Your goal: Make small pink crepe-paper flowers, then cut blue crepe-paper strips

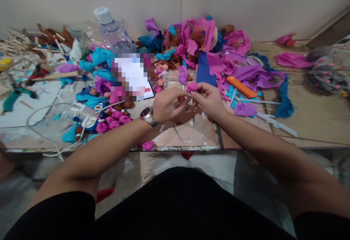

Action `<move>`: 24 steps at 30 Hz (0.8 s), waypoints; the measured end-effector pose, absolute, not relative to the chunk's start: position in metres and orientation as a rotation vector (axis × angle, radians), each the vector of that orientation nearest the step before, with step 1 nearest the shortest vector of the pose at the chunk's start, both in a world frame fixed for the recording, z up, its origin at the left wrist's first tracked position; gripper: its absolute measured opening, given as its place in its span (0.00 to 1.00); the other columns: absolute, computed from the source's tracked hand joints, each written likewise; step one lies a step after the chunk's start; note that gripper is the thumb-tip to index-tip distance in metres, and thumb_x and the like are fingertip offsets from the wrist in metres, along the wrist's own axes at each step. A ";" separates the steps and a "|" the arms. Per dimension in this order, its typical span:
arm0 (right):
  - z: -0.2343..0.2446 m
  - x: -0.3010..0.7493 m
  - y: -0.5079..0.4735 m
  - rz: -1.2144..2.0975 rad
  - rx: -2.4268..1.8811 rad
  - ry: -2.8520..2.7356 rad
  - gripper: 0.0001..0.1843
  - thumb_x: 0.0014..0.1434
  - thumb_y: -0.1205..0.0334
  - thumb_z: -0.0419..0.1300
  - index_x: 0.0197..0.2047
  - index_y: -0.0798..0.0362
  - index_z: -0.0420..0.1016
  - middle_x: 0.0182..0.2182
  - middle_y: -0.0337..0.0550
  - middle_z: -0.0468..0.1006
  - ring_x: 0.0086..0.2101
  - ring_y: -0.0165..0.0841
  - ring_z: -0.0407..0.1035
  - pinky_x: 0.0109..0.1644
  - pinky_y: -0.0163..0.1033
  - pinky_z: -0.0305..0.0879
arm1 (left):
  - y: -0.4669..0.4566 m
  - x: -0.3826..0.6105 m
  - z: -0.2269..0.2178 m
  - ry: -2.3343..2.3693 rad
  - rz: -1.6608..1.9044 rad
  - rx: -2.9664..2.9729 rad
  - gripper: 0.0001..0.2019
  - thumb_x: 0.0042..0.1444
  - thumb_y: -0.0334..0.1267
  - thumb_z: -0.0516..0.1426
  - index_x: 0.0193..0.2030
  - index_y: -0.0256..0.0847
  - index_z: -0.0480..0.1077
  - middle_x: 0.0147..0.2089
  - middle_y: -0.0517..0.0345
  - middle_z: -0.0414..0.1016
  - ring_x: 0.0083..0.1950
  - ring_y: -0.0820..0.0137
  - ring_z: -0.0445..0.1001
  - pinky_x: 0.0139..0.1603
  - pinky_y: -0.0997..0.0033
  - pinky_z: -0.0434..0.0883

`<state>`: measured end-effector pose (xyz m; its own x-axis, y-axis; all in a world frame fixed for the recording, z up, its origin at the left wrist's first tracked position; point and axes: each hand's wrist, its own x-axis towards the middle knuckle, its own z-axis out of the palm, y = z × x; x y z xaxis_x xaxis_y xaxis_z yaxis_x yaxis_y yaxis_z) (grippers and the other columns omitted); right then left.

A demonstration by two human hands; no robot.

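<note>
A small pink crepe-paper flower (191, 87) sits between the fingertips of my right hand (209, 99), which is closed on it above the work board. My left hand (171, 104), with a metal watch (147, 114) on its wrist, meets the right just below the flower. Its thumb and fingers pinch together there, and what they hold is too small to make out. Beneath both hands lies the brown board (191, 132). A rolled purple paper flower (182, 74) lies just beyond my fingers. Finished-looking pink paper balls (116, 120) are heaped left of the watch.
A phone (133, 76) leans behind my left hand, near a plastic bottle (115, 32). An orange cutter (241, 87) lies right of my right hand beside white plastic strips (277, 124). Coloured crepe paper (210, 32) piles against the wall. Green-handled pliers (12, 99) and a white cable (41, 110) lie left.
</note>
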<state>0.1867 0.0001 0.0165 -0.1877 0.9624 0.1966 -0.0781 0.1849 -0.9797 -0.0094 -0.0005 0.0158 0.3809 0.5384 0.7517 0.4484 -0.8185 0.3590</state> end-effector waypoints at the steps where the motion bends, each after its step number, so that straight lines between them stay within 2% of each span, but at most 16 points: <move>1: 0.016 0.187 0.000 1.226 -0.925 -1.396 0.17 0.60 0.47 0.72 0.42 0.51 0.79 0.26 0.35 0.77 0.21 0.27 0.69 0.22 0.33 0.67 | 0.000 -0.010 0.017 0.887 1.422 2.554 0.06 0.68 0.39 0.60 0.48 0.44 0.78 0.37 0.56 0.82 0.36 0.69 0.79 0.41 0.67 0.76; 10: 0.018 0.186 -0.001 1.202 -0.927 -1.418 0.15 0.61 0.49 0.71 0.43 0.50 0.79 0.25 0.34 0.76 0.21 0.27 0.67 0.23 0.34 0.66 | 0.001 -0.011 0.021 0.827 1.373 2.656 0.04 0.66 0.36 0.59 0.45 0.44 0.77 0.37 0.55 0.82 0.38 0.67 0.79 0.41 0.65 0.74; 14: 0.017 0.186 -0.002 1.208 -0.958 -1.401 0.15 0.60 0.48 0.72 0.42 0.50 0.79 0.25 0.35 0.76 0.21 0.28 0.68 0.23 0.34 0.67 | 0.000 -0.011 0.019 0.926 1.382 2.599 0.04 0.66 0.39 0.61 0.44 0.42 0.75 0.37 0.56 0.82 0.38 0.68 0.79 0.42 0.67 0.74; 18: 0.017 0.186 -0.003 1.240 -0.967 -1.386 0.16 0.60 0.47 0.72 0.41 0.49 0.78 0.23 0.34 0.74 0.20 0.28 0.67 0.22 0.34 0.68 | 0.000 -0.011 0.012 1.032 1.433 2.446 0.10 0.64 0.44 0.64 0.44 0.41 0.73 0.36 0.57 0.79 0.37 0.70 0.78 0.40 0.69 0.75; 24: 0.018 0.186 -0.003 1.233 -0.950 -1.389 0.17 0.60 0.46 0.72 0.40 0.50 0.77 0.23 0.34 0.74 0.20 0.28 0.67 0.22 0.34 0.68 | -0.001 -0.010 0.009 1.025 1.422 2.353 0.10 0.64 0.45 0.65 0.45 0.41 0.73 0.38 0.58 0.79 0.37 0.70 0.78 0.40 0.70 0.76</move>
